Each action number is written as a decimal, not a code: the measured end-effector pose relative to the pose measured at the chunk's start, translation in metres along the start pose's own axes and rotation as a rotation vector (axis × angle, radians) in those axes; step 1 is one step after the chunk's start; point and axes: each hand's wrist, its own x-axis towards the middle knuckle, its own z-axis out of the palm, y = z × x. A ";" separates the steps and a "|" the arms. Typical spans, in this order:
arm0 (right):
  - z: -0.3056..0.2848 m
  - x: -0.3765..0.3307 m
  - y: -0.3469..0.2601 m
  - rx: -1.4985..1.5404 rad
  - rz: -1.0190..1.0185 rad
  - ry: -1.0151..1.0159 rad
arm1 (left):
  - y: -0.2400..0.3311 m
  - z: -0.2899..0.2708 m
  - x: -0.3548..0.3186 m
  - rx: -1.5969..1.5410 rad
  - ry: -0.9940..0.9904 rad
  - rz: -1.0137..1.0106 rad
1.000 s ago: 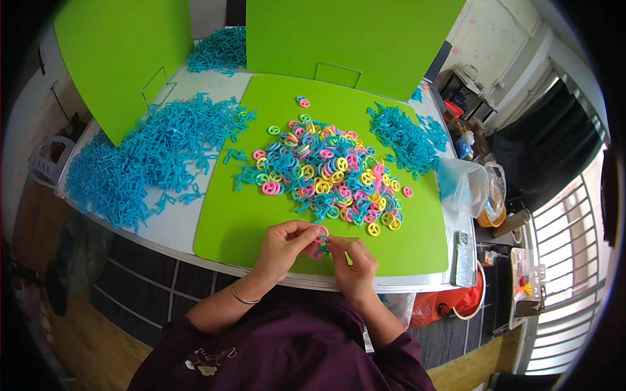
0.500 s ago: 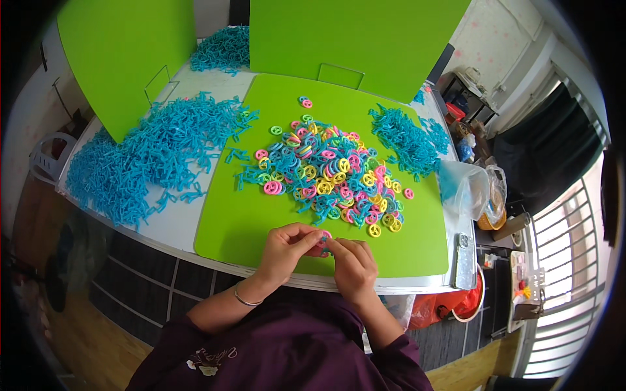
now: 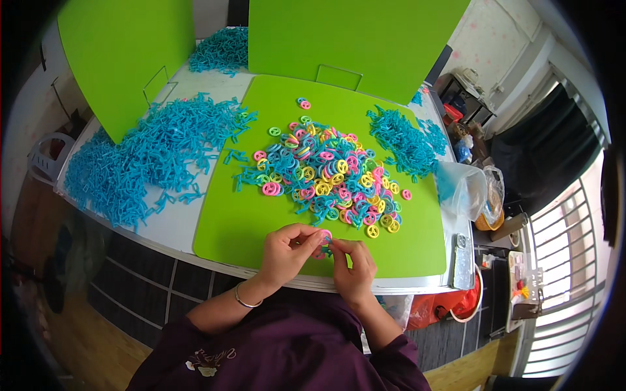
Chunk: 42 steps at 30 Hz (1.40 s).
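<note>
Head view, lower centre: the left hand [image 3: 282, 255] pinches a pink ring [image 3: 326, 232]. The right hand [image 3: 355, 270] pinches a blue clip [image 3: 327, 240], the gap behind its fingertips wider than before.

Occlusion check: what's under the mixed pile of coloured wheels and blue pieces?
The mixed pile sits on the green mat, visible around its edges. The surface directly beneath, and any buried pieces, are covered.

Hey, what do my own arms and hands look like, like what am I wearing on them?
Your left hand and right hand are ungloved. Dark purple sleeves leave the forearms bare, and a thin silver bangle circles your left wrist.
</note>
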 end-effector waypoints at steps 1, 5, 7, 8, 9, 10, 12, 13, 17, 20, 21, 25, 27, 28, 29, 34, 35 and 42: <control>-0.001 0.001 0.001 -0.004 -0.063 -0.007 | -0.001 -0.002 0.002 -0.001 -0.001 0.001; -0.003 0.004 0.003 0.007 -0.148 -0.060 | -0.003 -0.005 0.005 -0.169 -0.012 -0.166; -0.003 0.005 0.002 -0.003 -0.114 -0.084 | -0.001 -0.003 0.004 -0.139 -0.003 -0.145; -0.003 0.005 0.001 -0.002 -0.116 -0.087 | 0.000 -0.002 0.001 -0.034 -0.015 -0.074; -0.004 0.005 0.000 0.033 -0.035 -0.096 | 0.001 -0.001 -0.001 0.072 -0.027 -0.004; -0.004 0.005 -0.001 0.067 0.046 -0.106 | 0.000 -0.002 0.000 0.071 -0.024 -0.003; -0.002 0.001 0.003 0.113 0.088 -0.099 | -0.003 -0.004 0.002 -0.068 -0.052 -0.075; -0.001 0.000 0.005 0.163 0.132 -0.092 | -0.002 -0.003 0.002 -0.070 -0.053 -0.073; -0.002 0.000 0.000 0.246 0.302 -0.106 | -0.004 -0.002 0.000 -0.051 -0.044 -0.021; -0.004 0.001 0.001 0.369 0.451 -0.136 | -0.008 -0.002 -0.003 0.032 -0.022 0.062; -0.005 0.002 0.002 0.373 0.481 -0.165 | -0.009 -0.002 -0.004 0.093 -0.014 0.112; -0.004 0.005 0.009 0.029 -0.127 -0.043 | -0.003 0.001 -0.002 0.063 -0.024 0.107; -0.002 0.007 0.002 -0.030 -0.164 -0.032 | -0.003 -0.001 0.001 -0.170 -0.027 -0.053; -0.001 0.007 0.000 -0.090 -0.201 -0.021 | -0.002 0.000 0.000 -0.169 -0.028 -0.054; -0.002 0.006 -0.001 -0.091 -0.201 -0.020 | 0.000 0.001 -0.001 -0.151 -0.031 -0.039; -0.002 0.008 -0.001 0.059 -0.181 -0.003 | 0.003 0.001 0.000 -0.366 0.005 -0.188; -0.002 0.008 0.000 0.058 -0.181 -0.003 | 0.004 0.002 0.001 -0.306 -0.001 -0.174; -0.001 -0.005 0.004 0.295 0.318 -0.079 | 0.002 0.007 -0.007 0.033 0.049 0.071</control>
